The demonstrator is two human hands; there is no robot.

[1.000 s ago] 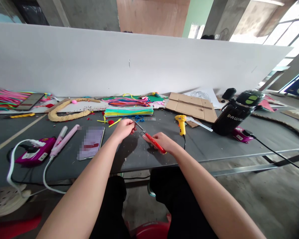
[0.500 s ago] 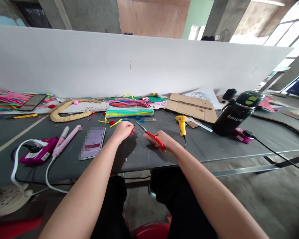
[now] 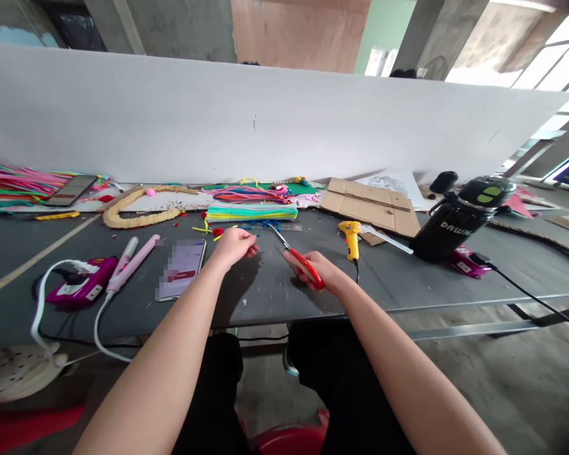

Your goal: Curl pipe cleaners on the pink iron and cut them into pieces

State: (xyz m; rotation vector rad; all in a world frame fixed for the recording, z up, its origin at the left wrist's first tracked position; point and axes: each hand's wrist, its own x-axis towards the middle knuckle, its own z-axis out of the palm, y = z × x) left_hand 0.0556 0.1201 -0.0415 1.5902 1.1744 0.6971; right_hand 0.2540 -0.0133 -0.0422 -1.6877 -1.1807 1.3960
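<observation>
Red-handled scissors (image 3: pixel 306 266) are gripped in my right hand (image 3: pixel 318 268), their metal blades pointing up and left toward the back of the table. My left hand (image 3: pixel 237 245) is closed in a pinch to the left of the blade tips; a small bit of blue shows at its fingertips, too little to name. Beyond both hands lies a stack of pastel pipe cleaners (image 3: pixel 251 213). Blue fuzzy bits (image 3: pixel 271 225) lie near a clear ruler, just past the scissor tips. A red pom-pom with yellow pipe cleaner pieces (image 3: pixel 217 232) sits behind my left hand.
Left of my arm are a phone (image 3: pixel 183 270), a pink hair straightener (image 3: pixel 131 265) and a purple power strip (image 3: pixel 83 284) with cables. On the right stand a yellow glue gun (image 3: pixel 349 239), folded cardboard (image 3: pixel 370 205) and a black bottle (image 3: pixel 448 221). A white board (image 3: pixel 171 120) rises behind.
My right hand with the scissors has shifted slightly right, widening the gap from my left hand. The whole view has also moved a little.
</observation>
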